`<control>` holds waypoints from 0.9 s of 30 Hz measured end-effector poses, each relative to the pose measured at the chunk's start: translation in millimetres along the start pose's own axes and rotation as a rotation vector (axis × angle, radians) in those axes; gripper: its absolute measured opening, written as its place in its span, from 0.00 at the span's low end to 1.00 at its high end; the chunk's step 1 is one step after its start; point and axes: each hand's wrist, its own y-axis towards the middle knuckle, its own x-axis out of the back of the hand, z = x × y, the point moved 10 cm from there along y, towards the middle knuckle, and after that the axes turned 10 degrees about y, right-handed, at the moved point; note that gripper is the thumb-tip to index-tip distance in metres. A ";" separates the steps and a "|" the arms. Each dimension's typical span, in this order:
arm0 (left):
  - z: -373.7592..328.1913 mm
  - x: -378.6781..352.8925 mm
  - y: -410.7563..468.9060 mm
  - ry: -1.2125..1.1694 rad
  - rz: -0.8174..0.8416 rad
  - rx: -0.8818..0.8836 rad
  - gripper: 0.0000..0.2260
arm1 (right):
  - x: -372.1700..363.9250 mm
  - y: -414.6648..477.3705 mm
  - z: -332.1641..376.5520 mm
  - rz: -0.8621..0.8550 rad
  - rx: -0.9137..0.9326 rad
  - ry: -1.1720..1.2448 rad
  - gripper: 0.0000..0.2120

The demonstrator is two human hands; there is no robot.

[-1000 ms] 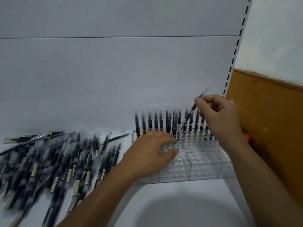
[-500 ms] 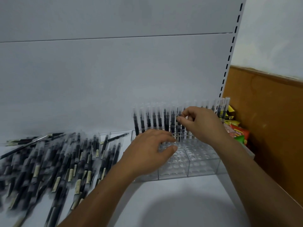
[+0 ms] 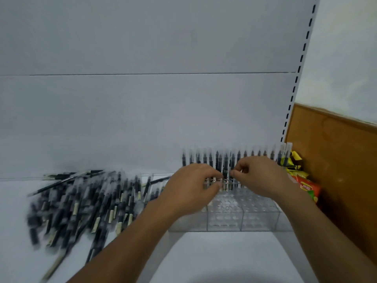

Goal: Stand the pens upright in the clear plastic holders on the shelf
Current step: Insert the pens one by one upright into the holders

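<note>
Orange and yellow snack packets (image 3: 306, 186) sit wedged between the right edge of the white shelf (image 3: 214, 258) and a brown wooden panel (image 3: 336, 170). A blurred heap of loose black pens with clear caps (image 3: 81, 203) covers the shelf's left half. The clear plastic holders (image 3: 244, 219) stand at the right rear corner, with standing pens (image 3: 204, 158) along their back edge. Both hands hide the middle of the row. The right hand (image 3: 263, 176) pinches one upright pen (image 3: 225, 167) between thumb and forefinger. The left hand (image 3: 191, 186) curls its fingers beside it, and I cannot tell whether it grips anything.
</note>
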 end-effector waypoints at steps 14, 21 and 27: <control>145.4 19.8 -144.6 0.191 0.134 0.447 0.35 | -111.4 12.6 193.4 0.278 0.407 -0.098 0.15; 154.6 -6.3 -156.4 0.235 0.207 0.465 0.38 | -158.9 26.5 192.6 0.470 0.304 -0.335 0.15; 155.1 -3.2 -153.1 0.186 0.174 0.471 0.35 | -163.1 30.3 189.2 0.468 0.230 -0.163 0.20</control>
